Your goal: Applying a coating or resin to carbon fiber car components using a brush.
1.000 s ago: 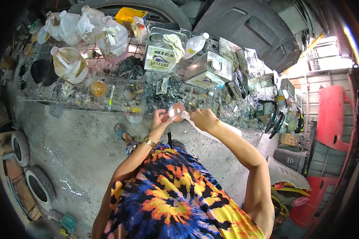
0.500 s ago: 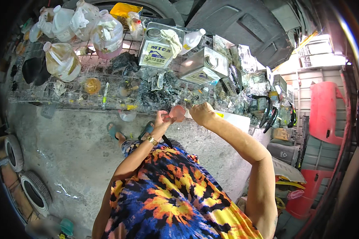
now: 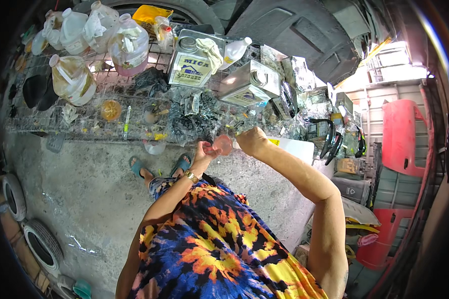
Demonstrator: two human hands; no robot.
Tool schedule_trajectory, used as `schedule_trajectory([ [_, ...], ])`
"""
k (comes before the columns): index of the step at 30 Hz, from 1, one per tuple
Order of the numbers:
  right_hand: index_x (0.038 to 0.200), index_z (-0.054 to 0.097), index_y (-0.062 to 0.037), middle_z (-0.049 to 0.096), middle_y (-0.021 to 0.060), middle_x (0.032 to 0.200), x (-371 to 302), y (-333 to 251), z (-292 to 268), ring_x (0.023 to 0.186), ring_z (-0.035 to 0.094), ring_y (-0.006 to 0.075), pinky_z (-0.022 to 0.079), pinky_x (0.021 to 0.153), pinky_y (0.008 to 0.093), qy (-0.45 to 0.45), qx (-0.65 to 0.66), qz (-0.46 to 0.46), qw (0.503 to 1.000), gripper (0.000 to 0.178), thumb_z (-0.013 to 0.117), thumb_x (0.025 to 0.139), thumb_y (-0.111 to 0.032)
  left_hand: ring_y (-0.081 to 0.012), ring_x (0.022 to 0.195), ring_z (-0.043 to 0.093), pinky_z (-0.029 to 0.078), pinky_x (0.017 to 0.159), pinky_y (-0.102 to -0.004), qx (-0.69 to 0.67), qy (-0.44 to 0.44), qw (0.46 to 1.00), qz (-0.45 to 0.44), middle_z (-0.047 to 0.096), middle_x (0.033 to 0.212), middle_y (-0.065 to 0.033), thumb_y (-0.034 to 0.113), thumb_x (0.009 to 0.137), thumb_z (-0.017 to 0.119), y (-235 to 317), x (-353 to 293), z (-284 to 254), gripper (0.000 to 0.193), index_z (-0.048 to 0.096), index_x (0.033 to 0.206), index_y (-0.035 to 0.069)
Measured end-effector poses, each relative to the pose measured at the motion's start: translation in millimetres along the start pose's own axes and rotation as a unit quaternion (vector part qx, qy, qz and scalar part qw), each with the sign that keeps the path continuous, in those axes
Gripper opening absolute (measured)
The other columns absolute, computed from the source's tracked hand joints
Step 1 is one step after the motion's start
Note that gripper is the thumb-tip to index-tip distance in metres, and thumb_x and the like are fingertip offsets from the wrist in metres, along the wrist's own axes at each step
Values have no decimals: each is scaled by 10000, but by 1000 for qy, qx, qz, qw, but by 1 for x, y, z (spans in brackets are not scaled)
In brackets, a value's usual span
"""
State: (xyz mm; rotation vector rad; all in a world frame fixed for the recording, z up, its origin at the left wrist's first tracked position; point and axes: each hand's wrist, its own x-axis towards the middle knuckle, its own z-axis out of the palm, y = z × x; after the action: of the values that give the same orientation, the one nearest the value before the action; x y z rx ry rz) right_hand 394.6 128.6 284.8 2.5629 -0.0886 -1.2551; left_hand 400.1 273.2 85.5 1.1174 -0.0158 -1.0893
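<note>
Just off the near edge of the cluttered bench, my left hand grips a translucent pinkish-red cup with its fingers around the side. My right hand is closed at the narrow end of a white container with a yellow patch, seemingly a jug, tilted toward the cup. Its pale mouth is close by the cup's right side. Whether liquid flows between them is too small to tell. My right forearm crosses over the container and hides part of it.
Along the bench stand several plastic jugs, two metal cans and a white bottle. Crumpled black plastic lies near the front edge. Old tires rest at the left, red car panels at the right.
The cup and both hands keep nearly the same position and hold. The whole view has shifted slightly, with the bench things a little further left.
</note>
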Motion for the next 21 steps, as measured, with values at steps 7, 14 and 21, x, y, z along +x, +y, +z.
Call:
schedule_trajectory([
  [7,993,620,-74,671,103,936,-11,13,12,848,669,240,522,669,366,65,10,-21,998,200,536,835,-166,-113,834,545,495,719,-259,10,-8,1000,-3,546,938,-65,344,653,831,5,4,6,689,388,1085,39],
  [14,987,574,-102,601,111,987,-39,41,58,823,624,335,501,685,424,223,259,-4,940,171,504,888,-221,-145,913,557,522,782,-280,-12,-44,999,-2,519,983,-85,205,775,742,50,0,22,525,349,1091,60],
  [21,833,527,-13,548,99,756,-48,89,100,647,568,210,455,594,329,389,547,82,737,159,530,907,-154,-162,900,579,517,768,-287,-31,-57,998,17,540,994,-113,222,770,748,95,3,38,545,345,1093,48],
])
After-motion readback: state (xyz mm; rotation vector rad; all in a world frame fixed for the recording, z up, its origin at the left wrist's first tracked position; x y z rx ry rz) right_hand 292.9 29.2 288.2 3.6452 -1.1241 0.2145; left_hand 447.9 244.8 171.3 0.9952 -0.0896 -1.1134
